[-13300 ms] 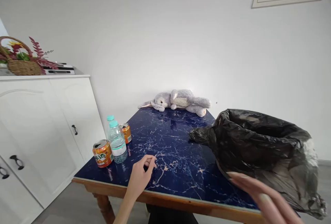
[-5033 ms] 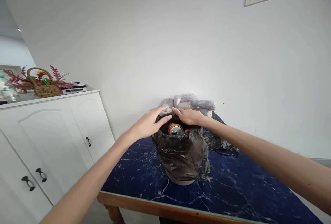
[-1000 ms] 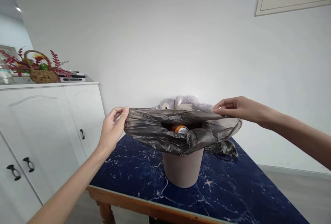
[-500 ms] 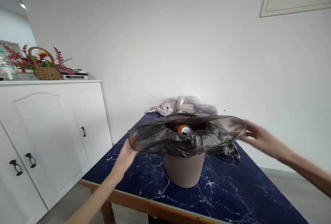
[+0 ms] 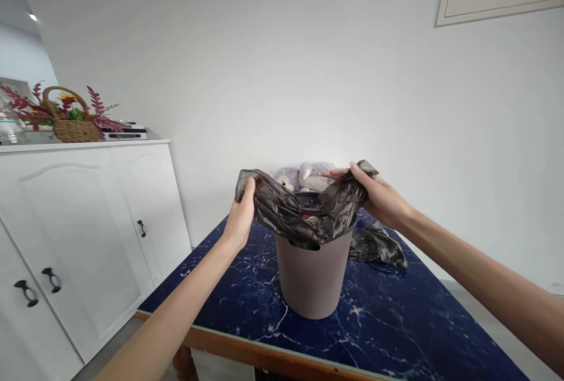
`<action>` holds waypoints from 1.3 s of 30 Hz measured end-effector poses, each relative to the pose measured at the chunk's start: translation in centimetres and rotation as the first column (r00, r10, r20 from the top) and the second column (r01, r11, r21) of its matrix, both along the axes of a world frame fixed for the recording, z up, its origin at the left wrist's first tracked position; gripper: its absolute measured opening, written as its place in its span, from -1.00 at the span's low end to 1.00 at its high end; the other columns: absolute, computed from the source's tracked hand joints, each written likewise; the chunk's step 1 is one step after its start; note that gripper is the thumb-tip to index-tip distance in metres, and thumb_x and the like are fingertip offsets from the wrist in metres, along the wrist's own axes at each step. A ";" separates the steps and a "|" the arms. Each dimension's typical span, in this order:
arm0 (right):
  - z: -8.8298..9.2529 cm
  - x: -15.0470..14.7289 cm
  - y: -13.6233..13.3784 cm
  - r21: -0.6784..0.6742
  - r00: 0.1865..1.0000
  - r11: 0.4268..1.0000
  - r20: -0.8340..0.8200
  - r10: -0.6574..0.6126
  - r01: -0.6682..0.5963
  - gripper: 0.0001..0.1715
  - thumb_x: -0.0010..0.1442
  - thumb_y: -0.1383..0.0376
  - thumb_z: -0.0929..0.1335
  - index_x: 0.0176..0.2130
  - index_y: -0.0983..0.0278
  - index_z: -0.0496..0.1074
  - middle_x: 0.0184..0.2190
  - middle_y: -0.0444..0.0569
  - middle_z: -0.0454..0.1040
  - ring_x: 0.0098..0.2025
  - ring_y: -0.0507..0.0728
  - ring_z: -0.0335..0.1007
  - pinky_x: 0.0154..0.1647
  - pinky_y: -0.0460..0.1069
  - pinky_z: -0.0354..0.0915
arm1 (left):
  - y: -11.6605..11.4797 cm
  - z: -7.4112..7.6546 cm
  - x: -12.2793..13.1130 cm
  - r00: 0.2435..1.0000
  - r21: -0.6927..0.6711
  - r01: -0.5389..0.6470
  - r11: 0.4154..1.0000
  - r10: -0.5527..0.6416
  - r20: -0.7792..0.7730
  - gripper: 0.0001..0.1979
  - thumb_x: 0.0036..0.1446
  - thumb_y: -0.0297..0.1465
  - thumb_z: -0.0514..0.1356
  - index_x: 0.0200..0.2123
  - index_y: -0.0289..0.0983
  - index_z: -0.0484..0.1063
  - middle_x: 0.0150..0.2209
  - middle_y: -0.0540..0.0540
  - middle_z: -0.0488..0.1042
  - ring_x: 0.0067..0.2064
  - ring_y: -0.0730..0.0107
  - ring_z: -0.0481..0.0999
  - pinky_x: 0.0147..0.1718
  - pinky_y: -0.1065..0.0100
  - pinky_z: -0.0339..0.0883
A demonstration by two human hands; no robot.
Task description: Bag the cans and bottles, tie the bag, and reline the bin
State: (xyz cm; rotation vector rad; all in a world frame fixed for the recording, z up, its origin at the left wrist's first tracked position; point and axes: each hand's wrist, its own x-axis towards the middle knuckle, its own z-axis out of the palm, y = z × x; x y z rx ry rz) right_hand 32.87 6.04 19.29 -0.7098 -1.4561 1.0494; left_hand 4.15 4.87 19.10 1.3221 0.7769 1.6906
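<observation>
A taupe plastic bin (image 5: pixel 312 278) stands on the dark blue marbled table (image 5: pixel 396 328). A black bin bag (image 5: pixel 299 213) sits inside it, its top gathered up above the rim. My left hand (image 5: pixel 241 219) is closed on the bag's left edge. My right hand (image 5: pixel 379 196) is closed on its right edge. Both hands hold the plastic just above the bin's rim. What lies inside the bag is mostly hidden by the bunched plastic.
A second crumpled black bag (image 5: pixel 379 246) lies on the table right of the bin. A grey plush toy (image 5: pixel 304 175) rests at the far edge by the wall. A white cabinet (image 5: pixel 74 234) stands to the left, with a flower basket (image 5: pixel 70 120) on top.
The bag's mouth was stretched wide half a second ago with both hands loose beside it. Now both hands grip its edges, drawn inward and upward over the bin, and the can is hidden.
</observation>
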 end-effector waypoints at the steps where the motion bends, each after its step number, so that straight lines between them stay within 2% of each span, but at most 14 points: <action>1: 0.2 -0.3 0.4 -0.033 0.991 0.999 -0.137 0.014 -0.018 -0.55 0.45 -0.09 0.30 -0.03 0.12 0.61 0.05 -0.01 0.65 0.19 0.31 0.53 0.33 0.29 0.41 | 0.0 0.8 0.4 0.997 0.009 0.027 1.000 -0.028 0.074 -0.68 0.38 -0.13 0.23 -0.07 -0.24 0.62 0.13 -0.21 0.63 0.31 0.00 0.47 0.33 0.12 0.27; 4: 1.1 -0.8 1.5 -0.105 0.880 0.991 -0.475 0.026 -0.086 -0.62 0.55 0.13 0.22 -0.22 0.19 0.50 -0.34 -0.06 0.63 -0.10 0.17 0.64 0.09 0.17 0.58 | 0.1 3.3 1.0 0.946 -0.021 0.124 0.992 -0.112 0.304 -0.71 0.48 -0.27 0.08 -0.18 -0.28 0.54 -0.04 -0.27 0.69 0.09 0.05 0.65 0.16 0.09 0.44; 7: 2.7 -0.7 2.4 -0.156 0.770 0.983 -0.638 -0.025 -0.098 -0.52 0.60 0.25 0.11 -0.34 0.20 0.34 -0.65 -0.25 0.26 -0.55 -0.01 0.42 -0.26 -0.06 0.59 | 0.7 5.5 1.0 0.839 -0.082 0.188 0.979 -0.117 0.531 -0.66 0.51 -0.40 -0.05 -0.34 -0.25 0.38 -0.41 -0.12 0.60 -0.30 0.27 0.67 -0.09 0.20 0.54; 9: 3.9 -0.5 2.7 -0.152 0.741 0.985 -0.670 -0.039 -0.085 -0.50 0.61 0.28 0.07 -0.37 0.20 0.26 -0.69 -0.33 0.06 -0.70 -0.08 0.13 -0.47 -0.19 0.44 | 1.0 6.7 0.9 0.792 -0.072 0.212 0.975 -0.128 0.597 -0.64 0.47 -0.51 -0.06 -0.43 -0.23 0.27 -0.63 0.08 0.30 -0.57 0.49 0.43 -0.35 0.40 0.46; 11: 5.1 -0.6 2.9 -0.131 0.741 0.987 -0.671 -0.020 -0.092 -0.50 0.62 0.27 0.07 -0.38 0.21 0.23 -0.68 -0.35 -0.03 -0.73 -0.10 -0.04 -0.62 -0.23 0.27 | 0.9 7.5 1.0 0.797 -0.033 0.222 0.974 -0.162 0.581 -0.65 0.42 -0.50 -0.03 -0.49 -0.23 0.21 -0.67 0.15 0.06 -0.67 0.57 0.14 -0.57 0.49 0.22; 15: 6.8 -1.8 2.5 -0.065 0.819 0.993 -0.572 0.045 -0.101 -0.51 0.60 0.18 0.15 -0.39 0.23 0.26 -0.63 -0.32 -0.03 -0.69 -0.08 -0.15 -0.75 -0.21 0.00 | -0.2 8.0 1.8 0.924 0.121 0.186 0.975 -0.216 0.317 -0.65 0.36 -0.24 0.11 -0.48 -0.25 0.34 -0.59 0.11 0.03 -0.60 0.53 0.05 -0.62 0.43 0.01; 18: 7.8 -3.4 2.0 0.011 0.912 0.994 -0.398 0.102 -0.106 -0.51 0.57 0.13 0.23 -0.41 0.24 0.27 -0.60 -0.32 -0.04 -0.65 -0.08 -0.18 -0.75 -0.21 -0.06 | -0.9 7.7 3.1 0.993 0.226 0.092 0.970 -0.074 -0.089 -0.79 0.19 -0.23 0.36 -0.31 -0.24 0.49 -0.51 0.08 0.15 -0.52 0.50 0.12 -0.53 0.40 0.05; 21: 8.9 -4.8 1.7 0.023 0.928 0.987 -0.338 0.158 -0.159 -0.53 0.57 0.14 0.24 -0.40 0.24 0.27 -0.60 -0.32 -0.05 -0.64 -0.08 -0.18 -0.73 -0.22 -0.06 | -0.7 7.1 4.5 0.884 0.257 0.002 0.966 0.118 -0.451 -0.61 0.03 -0.23 0.52 -0.12 -0.20 0.53 -0.44 0.06 0.29 -0.44 0.44 0.24 -0.42 0.36 0.14; 23: 9.7 -5.1 1.8 -0.026 0.901 0.984 -0.408 0.149 -0.174 -0.53 0.59 0.18 0.19 -0.39 0.24 0.25 -0.61 -0.32 -0.04 -0.65 -0.08 -0.18 -0.73 -0.21 -0.06 | -0.3 6.5 5.2 0.821 0.275 -0.017 0.961 0.170 -0.545 -0.57 0.04 -0.17 0.52 -0.10 -0.20 0.52 -0.41 0.03 0.34 -0.40 0.39 0.32 -0.35 0.32 0.20; 25: 10.2 -5.2 2.4 -0.092 0.860 0.984 -0.503 0.085 -0.151 -0.52 0.61 0.23 0.12 -0.39 0.22 0.20 -0.63 -0.33 -0.06 -0.68 -0.08 -0.20 -0.75 -0.21 -0.08 | 0.1 5.9 5.7 0.817 0.291 -0.016 0.957 0.180 -0.548 -0.62 0.09 -0.15 0.48 -0.13 -0.21 0.52 -0.41 0.02 0.37 -0.37 0.37 0.37 -0.32 0.31 0.24; 29: 10.0 -4.8 4.1 -0.169 0.822 0.982 -0.568 -0.031 -0.079 -0.52 0.61 0.28 0.04 -0.39 0.18 0.12 -0.67 -0.35 -0.11 -0.71 -0.04 -0.23 -0.78 -0.19 -0.08 | 0.5 6.1 6.1 0.935 0.222 -0.023 0.975 0.100 -0.342 -0.76 0.24 -0.22 0.40 -0.30 -0.22 0.46 -0.51 0.09 0.27 -0.47 0.47 0.27 -0.44 0.39 0.17; 32: 9.1 -4.7 5.2 -0.197 0.820 0.978 -0.568 -0.064 -0.061 -0.54 0.60 0.27 0.06 -0.38 0.17 0.13 -0.68 -0.34 -0.05 -0.71 -0.04 -0.20 -0.78 -0.18 -0.04 | 0.8 7.7 6.3 0.999 0.088 0.042 0.995 -0.043 0.009 -0.75 0.37 -0.32 0.28 -0.38 -0.24 0.37 -0.59 0.16 0.12 -0.59 0.56 0.13 -0.57 0.45 0.04; 35: 8.6 -4.5 5.9 -0.209 0.817 0.976 -0.571 -0.077 -0.054 -0.57 0.60 0.25 0.07 -0.36 0.17 0.14 -0.68 -0.34 -0.02 -0.71 -0.04 -0.17 -0.77 -0.18 -0.03 | 1.6 9.8 6.5 0.908 -0.047 0.156 0.987 -0.124 0.399 -0.74 0.42 -0.53 0.10 -0.39 -0.24 0.28 -0.62 0.21 -0.02 -0.67 0.61 -0.02 -0.66 0.49 -0.13; 39: 9.2 -3.5 6.8 -0.215 0.796 0.976 -0.596 -0.103 -0.035 -0.60 0.57 0.30 0.10 -0.37 0.16 0.11 -0.67 -0.34 -0.05 -0.70 -0.03 -0.14 -0.76 -0.18 0.01 | 3.2 11.8 6.7 0.830 -0.113 0.196 0.974 -0.103 0.548 -0.69 0.33 -0.63 -0.01 -0.45 -0.20 0.13 -0.63 0.21 -0.08 -0.70 0.61 -0.08 -0.69 0.49 -0.17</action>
